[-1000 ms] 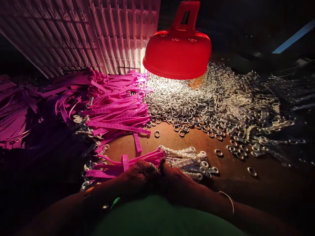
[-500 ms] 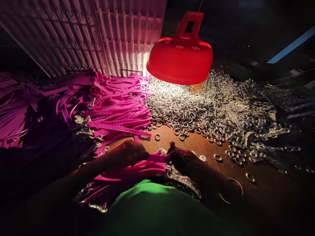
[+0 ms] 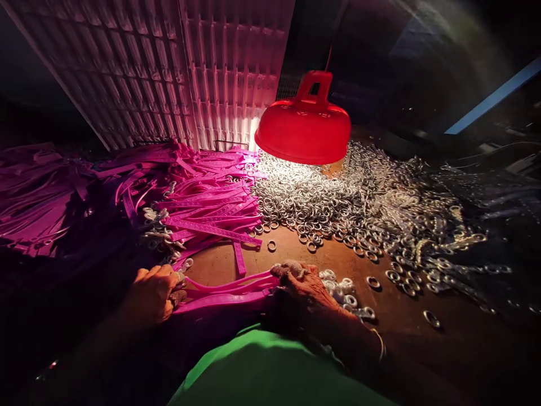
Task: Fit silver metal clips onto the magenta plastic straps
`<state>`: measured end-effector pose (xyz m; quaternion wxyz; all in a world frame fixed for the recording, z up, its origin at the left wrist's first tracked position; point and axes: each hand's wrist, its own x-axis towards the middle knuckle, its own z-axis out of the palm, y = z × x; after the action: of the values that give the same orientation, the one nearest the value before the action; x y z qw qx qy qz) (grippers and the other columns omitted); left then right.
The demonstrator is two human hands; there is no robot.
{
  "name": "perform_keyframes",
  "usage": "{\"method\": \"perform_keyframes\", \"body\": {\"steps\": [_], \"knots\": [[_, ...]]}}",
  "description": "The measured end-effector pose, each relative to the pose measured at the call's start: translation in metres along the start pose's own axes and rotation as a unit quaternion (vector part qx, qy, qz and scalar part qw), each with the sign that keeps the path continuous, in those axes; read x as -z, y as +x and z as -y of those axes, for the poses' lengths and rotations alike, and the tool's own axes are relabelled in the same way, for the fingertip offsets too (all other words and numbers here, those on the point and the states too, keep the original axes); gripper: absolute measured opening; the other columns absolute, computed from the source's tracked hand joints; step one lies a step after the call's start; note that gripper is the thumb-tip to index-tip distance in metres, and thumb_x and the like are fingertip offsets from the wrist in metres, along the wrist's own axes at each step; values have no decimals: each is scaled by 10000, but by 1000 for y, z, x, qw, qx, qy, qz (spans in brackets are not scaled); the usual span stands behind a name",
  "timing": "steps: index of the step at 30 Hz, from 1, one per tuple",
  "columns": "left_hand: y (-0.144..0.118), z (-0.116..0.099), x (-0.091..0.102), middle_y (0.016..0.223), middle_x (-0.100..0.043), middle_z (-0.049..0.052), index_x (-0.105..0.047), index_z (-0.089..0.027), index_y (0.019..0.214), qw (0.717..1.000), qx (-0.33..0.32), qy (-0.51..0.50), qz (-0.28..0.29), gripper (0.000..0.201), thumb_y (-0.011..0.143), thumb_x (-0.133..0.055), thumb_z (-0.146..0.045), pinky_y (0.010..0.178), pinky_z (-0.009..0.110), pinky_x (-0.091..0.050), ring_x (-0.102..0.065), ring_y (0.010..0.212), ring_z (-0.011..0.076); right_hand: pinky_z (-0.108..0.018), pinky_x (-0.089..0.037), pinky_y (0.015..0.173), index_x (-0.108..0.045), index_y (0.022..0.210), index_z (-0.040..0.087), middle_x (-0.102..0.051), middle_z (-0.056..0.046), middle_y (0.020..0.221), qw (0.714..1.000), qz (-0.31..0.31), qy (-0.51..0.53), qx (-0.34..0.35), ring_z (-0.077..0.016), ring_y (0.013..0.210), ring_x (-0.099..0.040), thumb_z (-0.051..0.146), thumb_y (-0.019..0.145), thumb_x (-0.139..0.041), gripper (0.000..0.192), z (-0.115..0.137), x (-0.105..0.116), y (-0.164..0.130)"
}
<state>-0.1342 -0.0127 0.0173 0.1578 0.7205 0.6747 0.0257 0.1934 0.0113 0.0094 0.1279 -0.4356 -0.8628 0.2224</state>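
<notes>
Two hands hold one small bundle of pink plastic straps (image 3: 228,292) lying flat on a wooden table (image 3: 406,316), just in front of the person's green shirt (image 3: 270,372). The left hand (image 3: 154,293) is clenched around the bundle's left end. The right hand (image 3: 306,290) presses down on its right end, beside a handful of metal rings (image 3: 344,288). One red lamp (image 3: 303,128) hangs above a heap of metal rings (image 3: 338,197), too many to count. A large pile of pink straps (image 3: 198,197) lies to the left.
</notes>
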Motion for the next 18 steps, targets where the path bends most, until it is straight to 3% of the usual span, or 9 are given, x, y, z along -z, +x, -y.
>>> {"method": "perform_keyframes", "body": {"steps": [1, 3, 5, 7, 10, 12, 15, 18], "knots": [[1, -6, -3, 885, -660, 112, -700, -174, 880, 1000, -4, -8, 9, 298, 741, -501, -346, 767, 431, -393, -580, 846, 294, -425, -383, 813, -563, 1119, 163, -568, -145, 1061, 1000, -16, -7, -3, -268, 987, -490, 345, 871, -453, 327, 0, -1, -1], [7, -27, -6, 987, -664, 114, -679, -179, 969, 990, 18, -134, -30, 349, 780, -467, -382, 827, 417, -419, -590, 913, 271, -404, -395, 828, -522, 1205, 164, -557, -142, 1085, 999, -40, 19, -29, -255, 1000, -491, 318, 883, -436, 367, 0, -2, -2], [19, -56, -5, 940, -677, 88, -662, -181, 997, 952, 24, -297, -67, 365, 775, -504, -424, 782, 336, -469, -612, 854, 219, -390, -397, 849, -483, 1258, 167, -561, -127, 1070, 997, -48, 40, -40, -242, 998, -502, 310, 872, -459, 412, 2, -3, -2], [31, -88, -4, 850, -662, 57, -651, -192, 1010, 916, 6, -394, -77, 340, 772, -547, -412, 655, 273, -486, -607, 734, 177, -429, -375, 876, -492, 1251, 160, -570, -123, 1036, 997, -52, 36, -34, -259, 994, -504, 330, 809, -548, 477, 4, -4, 1], [46, -127, -11, 830, -634, 45, -633, -195, 1054, 902, -74, -417, -89, 401, 713, -650, -406, 569, 237, -459, -561, 634, 139, -505, -336, 872, -524, 1206, 151, -579, -131, 1019, 998, -53, 11, -32, -310, 995, -485, 361, 671, -658, 590, 8, -4, 9], [54, -142, -23, 829, -637, 41, -626, -207, 1062, 907, -121, -395, -82, 387, 706, -670, -352, 572, 231, -455, -566, 634, 135, -498, -338, 857, -557, 1148, 169, -580, -125, 1031, 998, -46, -12, -28, -311, 991, -478, 360, 665, -654, 528, 13, -4, 16], [64, -148, -42, 782, -638, 34, -661, -210, 876, 917, -165, -355, -81, 148, 777, -553, -231, 597, 230, -462, -595, 651, 140, -430, -377, 811, -616, 966, 165, -600, -98, 934, 996, -43, -56, -52, -248, 887, -510, 257, 769, -571, 222, 16, -10, 27], [75, -141, -53, 780, -664, 33, -666, -218, 787, 917, -189, -327, -128, 188, 815, -492, -283, 609, 236, -484, -625, 693, 161, -382, -410, 763, -625, 843, 162, -589, -45, 754, 991, -40, -93, -86, -185, 729, -512, 163, 808, -523, 108, 7, -22, 36]]}}
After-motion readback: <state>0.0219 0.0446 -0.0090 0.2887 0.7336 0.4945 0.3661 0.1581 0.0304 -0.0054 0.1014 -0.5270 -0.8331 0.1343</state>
